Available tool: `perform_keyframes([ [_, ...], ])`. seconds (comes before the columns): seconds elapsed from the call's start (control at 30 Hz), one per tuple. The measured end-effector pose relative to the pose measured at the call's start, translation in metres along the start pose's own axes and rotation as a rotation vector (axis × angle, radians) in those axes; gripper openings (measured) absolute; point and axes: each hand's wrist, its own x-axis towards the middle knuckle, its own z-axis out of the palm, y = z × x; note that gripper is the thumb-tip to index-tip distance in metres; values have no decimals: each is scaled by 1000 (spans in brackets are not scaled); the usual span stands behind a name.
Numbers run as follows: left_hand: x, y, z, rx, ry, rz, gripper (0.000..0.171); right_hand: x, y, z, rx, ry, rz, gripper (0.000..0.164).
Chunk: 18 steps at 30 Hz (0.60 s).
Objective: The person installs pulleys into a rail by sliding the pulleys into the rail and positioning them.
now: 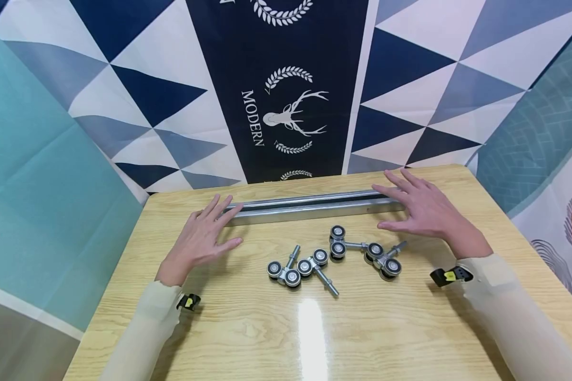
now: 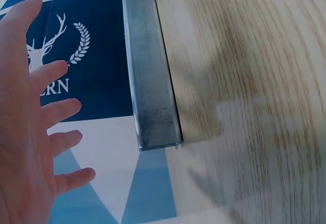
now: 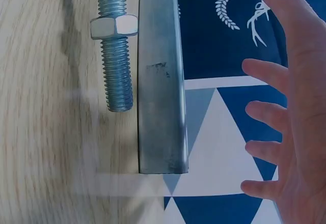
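Note:
A long metal channel rail (image 1: pixel 310 210) with a slot along its top lies across the far part of the table. My left hand (image 1: pixel 202 236) is at the rail's left end, fingers spread. Beside the right end my right hand (image 1: pixel 424 209) hovers with spread fingers. Neither hand grips anything; both wrist views show a gap between fingers and rail. Nearer to me lie several roller trolleys with threaded bolts: one at the left (image 1: pixel 292 277), a second trolley (image 1: pixel 305 267) beside it, a third trolley (image 1: pixel 337 250), and the rightmost trolley (image 1: pixel 390 268). A hex nut (image 3: pixel 114 26) sits on one bolt.
The wooden table (image 1: pixel 248 338) ends at a patterned cloth backdrop (image 1: pixel 286 63) just behind the rail. Teal cloth (image 1: pixel 43 174) hangs on the left, and another patterned cloth (image 1: pixel 553 222) borders the right. Each wrist wears a black strap (image 1: pixel 189 302).

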Motion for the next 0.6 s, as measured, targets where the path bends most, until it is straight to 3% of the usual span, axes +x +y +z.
perform_keyframes([
  [0.27, 0, -1, 0, -5, -12, -10, 82, 0, 8, -16, 50, -21, -16, 84],
  [0.43, 0, -1, 1, -20, -20, -22, 82, -3, 7, -19, 126, -90, -25, 61],
  [0.6, 0, 0, 1, -21, -39, -29, 82, -5, 5, -17, 310, -156, -85, 38],
])
